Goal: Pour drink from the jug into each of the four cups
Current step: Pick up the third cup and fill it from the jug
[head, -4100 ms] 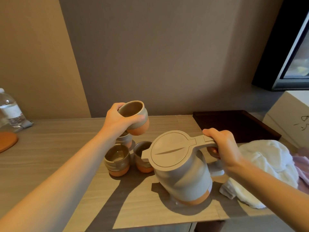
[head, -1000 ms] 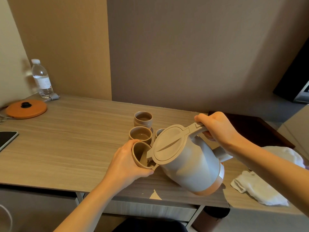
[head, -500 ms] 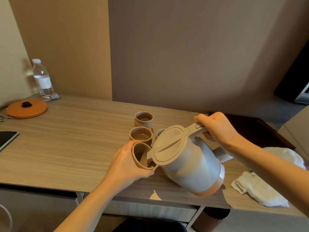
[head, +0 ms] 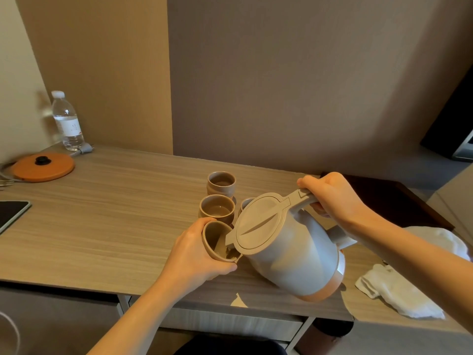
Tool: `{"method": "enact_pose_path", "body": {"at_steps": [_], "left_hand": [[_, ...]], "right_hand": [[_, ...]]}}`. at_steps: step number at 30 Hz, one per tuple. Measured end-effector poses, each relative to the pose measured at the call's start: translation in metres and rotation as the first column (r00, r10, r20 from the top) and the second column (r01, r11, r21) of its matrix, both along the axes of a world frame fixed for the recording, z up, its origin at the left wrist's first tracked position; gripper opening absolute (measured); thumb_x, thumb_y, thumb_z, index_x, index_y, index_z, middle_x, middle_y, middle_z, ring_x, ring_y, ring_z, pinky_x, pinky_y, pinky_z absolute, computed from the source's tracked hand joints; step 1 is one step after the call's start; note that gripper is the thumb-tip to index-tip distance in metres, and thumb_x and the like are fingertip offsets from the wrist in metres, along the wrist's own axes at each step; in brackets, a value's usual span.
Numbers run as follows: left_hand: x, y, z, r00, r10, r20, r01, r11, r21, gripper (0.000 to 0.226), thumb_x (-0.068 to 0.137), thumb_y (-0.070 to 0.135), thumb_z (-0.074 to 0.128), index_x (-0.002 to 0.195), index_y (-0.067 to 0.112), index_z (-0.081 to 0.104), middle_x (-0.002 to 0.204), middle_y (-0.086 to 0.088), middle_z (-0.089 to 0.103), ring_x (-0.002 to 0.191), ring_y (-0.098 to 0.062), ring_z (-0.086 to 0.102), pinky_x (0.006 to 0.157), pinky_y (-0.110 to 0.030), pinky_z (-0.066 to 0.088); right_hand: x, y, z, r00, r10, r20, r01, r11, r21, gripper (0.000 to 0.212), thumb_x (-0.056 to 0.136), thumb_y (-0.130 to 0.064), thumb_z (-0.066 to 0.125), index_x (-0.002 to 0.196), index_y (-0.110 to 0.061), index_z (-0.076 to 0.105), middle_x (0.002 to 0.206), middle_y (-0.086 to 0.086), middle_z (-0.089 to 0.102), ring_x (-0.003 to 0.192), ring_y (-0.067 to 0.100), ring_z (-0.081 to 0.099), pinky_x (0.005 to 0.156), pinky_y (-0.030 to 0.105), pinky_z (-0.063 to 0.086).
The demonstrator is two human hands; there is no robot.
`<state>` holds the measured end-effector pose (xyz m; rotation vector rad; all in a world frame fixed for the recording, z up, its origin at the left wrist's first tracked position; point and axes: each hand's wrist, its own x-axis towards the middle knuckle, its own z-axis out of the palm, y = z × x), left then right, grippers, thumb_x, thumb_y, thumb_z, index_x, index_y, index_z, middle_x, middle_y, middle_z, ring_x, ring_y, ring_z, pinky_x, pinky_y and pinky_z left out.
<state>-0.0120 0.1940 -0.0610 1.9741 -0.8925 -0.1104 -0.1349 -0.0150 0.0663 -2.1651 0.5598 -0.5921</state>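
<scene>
Fingers of our left hand (head: 194, 254) wrap around a cup (head: 217, 243) and hold it tilted toward the jug (head: 289, 249), just above the front edge of the desk (head: 115, 221). Our right hand (head: 332, 198) is closed on the jug's handle, tipping the jug so its spout sits right at the cup's rim, with some liquid visible low inside the cup. We judge this to be a pour under way, not finished.

Three more cups stand close together behind: a near cup (head: 217, 210) that seems to hold drink, a far cup (head: 221, 183) whose level we cannot read, and a third cup (head: 246, 202) mostly hidden behind the jug lid. So at least one looks filled and one is filling; we cannot tell about the others. A white cloth (head: 399, 290) lies to the right, well apart.
</scene>
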Motion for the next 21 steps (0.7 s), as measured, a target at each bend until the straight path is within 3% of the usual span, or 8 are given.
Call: {"method": "enact_pose_path", "body": {"at_steps": [15,21], "left_hand": [[0.0008,0.0018,-0.0015,1.0,-0.002,-0.017,0.001,1.0,-0.023,0.075,0.045,0.039,0.093,0.104,0.046,0.047,0.1,0.025,0.06,0.097,0.002,0.058,0.081,-0.022,0.052],[0.0005,0.0029,0.0005,0.999,-0.01,-0.036,0.009,0.999,-0.032,0.072,0.045,0.037,0.093,0.1,0.047,0.048,0.099,0.024,0.062,0.097,0.001,0.059,0.081,-0.021,0.051]], "right_hand": [[0.0005,0.0035,0.0011,1.0,-0.005,-0.005,0.005,1.0,-0.011,0.045,0.083,-0.019,0.054,0.043,-0.006,0.04,0.036,-0.003,0.031,0.04,0.014,0.023,0.047,0.028,0.027],[0.0014,0.0048,0.002,1.0,-0.006,-0.006,0.006,1.0,-0.002,0.049,0.083,-0.019,0.055,0.039,-0.013,0.036,0.035,-0.004,0.029,0.039,0.014,0.022,0.046,0.027,0.025]]}}
